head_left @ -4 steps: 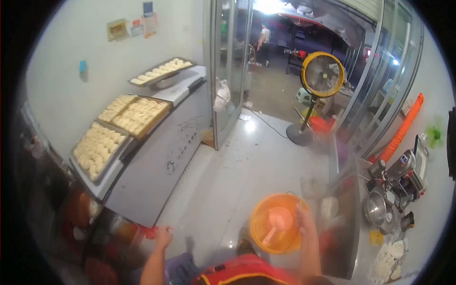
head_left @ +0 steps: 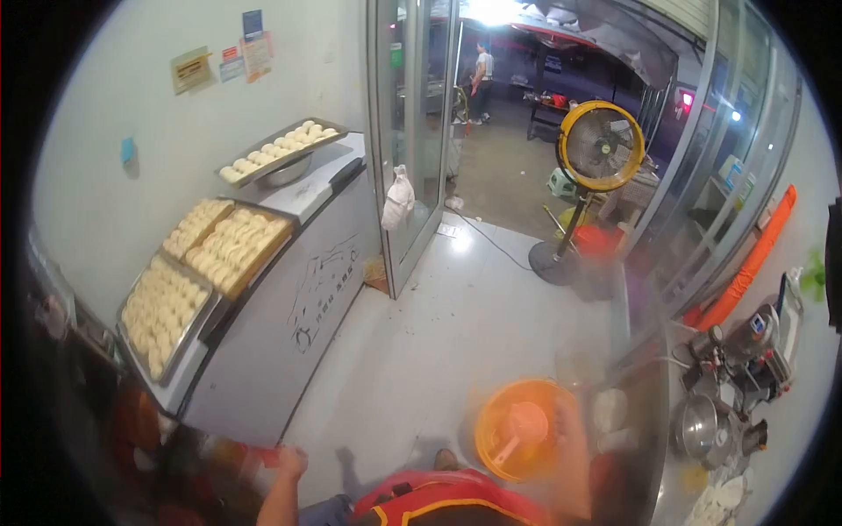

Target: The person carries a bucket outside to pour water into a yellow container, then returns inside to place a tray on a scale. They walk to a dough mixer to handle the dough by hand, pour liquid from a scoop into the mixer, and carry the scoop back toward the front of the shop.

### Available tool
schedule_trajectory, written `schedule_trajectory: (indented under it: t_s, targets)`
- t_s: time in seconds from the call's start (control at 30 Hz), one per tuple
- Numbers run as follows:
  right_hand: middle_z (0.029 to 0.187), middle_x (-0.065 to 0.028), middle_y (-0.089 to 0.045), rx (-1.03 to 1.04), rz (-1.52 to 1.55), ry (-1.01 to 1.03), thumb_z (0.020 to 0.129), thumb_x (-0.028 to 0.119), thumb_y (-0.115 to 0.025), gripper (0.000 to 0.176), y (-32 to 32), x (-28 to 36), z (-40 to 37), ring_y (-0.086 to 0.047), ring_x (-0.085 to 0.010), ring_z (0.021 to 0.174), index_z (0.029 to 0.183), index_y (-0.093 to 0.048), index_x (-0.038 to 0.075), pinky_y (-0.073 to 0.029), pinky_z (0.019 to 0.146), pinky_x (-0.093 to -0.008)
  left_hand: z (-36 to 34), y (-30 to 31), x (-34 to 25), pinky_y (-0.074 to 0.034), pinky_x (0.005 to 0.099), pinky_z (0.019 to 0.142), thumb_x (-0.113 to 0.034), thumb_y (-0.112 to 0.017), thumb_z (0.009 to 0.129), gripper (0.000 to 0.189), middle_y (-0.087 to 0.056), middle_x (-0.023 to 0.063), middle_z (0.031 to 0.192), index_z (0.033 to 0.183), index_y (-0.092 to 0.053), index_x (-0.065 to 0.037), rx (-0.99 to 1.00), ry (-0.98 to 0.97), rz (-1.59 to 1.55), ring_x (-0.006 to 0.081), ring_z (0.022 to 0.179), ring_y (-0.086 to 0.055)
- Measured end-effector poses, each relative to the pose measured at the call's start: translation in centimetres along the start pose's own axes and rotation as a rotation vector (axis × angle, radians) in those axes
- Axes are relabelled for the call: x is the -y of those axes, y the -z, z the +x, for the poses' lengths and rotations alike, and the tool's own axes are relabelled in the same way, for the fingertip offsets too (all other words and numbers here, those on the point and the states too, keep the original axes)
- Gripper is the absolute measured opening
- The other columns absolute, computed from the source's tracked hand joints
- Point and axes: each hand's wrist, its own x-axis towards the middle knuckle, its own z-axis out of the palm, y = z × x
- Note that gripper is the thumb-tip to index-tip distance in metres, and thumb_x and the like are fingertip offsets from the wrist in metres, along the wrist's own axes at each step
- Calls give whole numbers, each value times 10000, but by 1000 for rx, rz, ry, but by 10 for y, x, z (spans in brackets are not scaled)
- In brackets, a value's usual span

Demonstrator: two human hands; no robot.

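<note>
An orange plastic basin (head_left: pixel 491 412) is at my lower right, with a pale pinkish-orange dipper (head_left: pixel 528 422) lying inside it, handle toward the near side. My right hand (head_left: pixel 568 421) is smeared by motion and grips the basin's right rim. At lower left my left hand (head_left: pixel 293 462) is closed, its fingers curled, with a red thing (head_left: pixel 261 458) right beside them. What this hand holds, I cannot tell. I wear a red apron (head_left: pixel 438 495) with yellow edging.
Trays of shaped dough (head_left: pixel 167 316) line the white counter (head_left: pixel 263 368) on the left. A yellow standing fan (head_left: pixel 602 145) stands by the glass door (head_left: pixel 421 131), its cable across the floor. Steel bowls (head_left: pixel 697 425) sit on the right worktop. A person (head_left: pixel 482 74) is outside.
My view has shifted slightly, so the counter lies farther left and lower. The basin and my right hand appear a little lower and to the right. My left hand appears lower.
</note>
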Motion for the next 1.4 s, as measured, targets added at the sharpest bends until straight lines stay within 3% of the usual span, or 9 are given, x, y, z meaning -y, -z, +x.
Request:
schedule_trajectory:
  t_s: [0.17,0.37,0.53,0.57,0.6,0.7,0.77,1.07,1.4]
  targets:
    - [420,63,-268,-319,89,-254,739,278,-549,257,3,-1,111,-256,-69,314,570,-389,170,-189,278,-209,38,-1,5,-414,341,706,-255,-511,714,207,-577,116,823,753,-595,-70,671,266,43,257,820,-535]
    - [519,21,-392,-423,224,-191,771,264,-500,139,33,1,294,-313,-84,335,742,-481,130,-254,279,-218,214,-59,-97,-421,354,718,-257,-484,716,231,-581,114,840,794,-600,-73,926,113,93,258,827,-544]
    - [807,-55,-564,-643,185,-152,807,226,-445,230,-57,93,395,-445,-117,473,937,-497,44,-343,356,-200,485,-68,-337,-426,365,727,-258,-461,717,258,-584,112,855,828,-605,-76,696,-583,384,259,833,-551]
    - [806,-54,-566,-632,248,-146,806,224,-446,232,-52,94,420,-439,-117,466,937,-494,39,-340,351,-202,538,-35,-402,-427,367,729,-259,-457,717,264,-584,111,857,835,-606,-76,573,-582,378,259,834,-553]
    - [805,-53,-568,-618,307,-134,805,221,-447,233,-56,99,450,-433,-117,459,936,-490,33,-336,346,-204,579,19,-473,-436,392,699,-232,-475,695,248,-575,146,839,809,-597,-48,448,-230,-5,292,799,-553]
    - [870,-79,-561,-439,471,-95,808,217,-427,268,-85,122,547,-515,-142,589,986,-475,21,-405,446,-220,731,44,-610,-430,371,578,-199,-586,593,167,-572,154,648,633,-593,-37,31,-356,-306,292,628,-563]
    - [912,-95,-547,-515,362,-188,807,248,-411,302,-90,117,620,-521,-152,681,1014,-465,33,-416,517,-242,795,107,-691,-446,364,571,-171,-604,604,137,-570,150,630,629,-600,-36,111,-307,-539,300,615,-563]
    - [888,-90,-533,-658,471,-407,800,312,-375,323,-188,175,911,-507,-160,714,983,-480,66,-413,566,-288,1007,175,-837,-442,313,552,-194,-676,558,187,-584,91,569,616,-604,-31,264,-18,-540,200,536,-568]
    - [863,-85,-518,-807,548,-479,792,383,-335,359,-316,221,1214,-492,-169,751,949,-496,103,-409,619,-339,1326,55,-1010,-448,299,508,-167,-636,594,137,-592,91,582,567,-600,-38,407,-113,-643,197,469,-552]
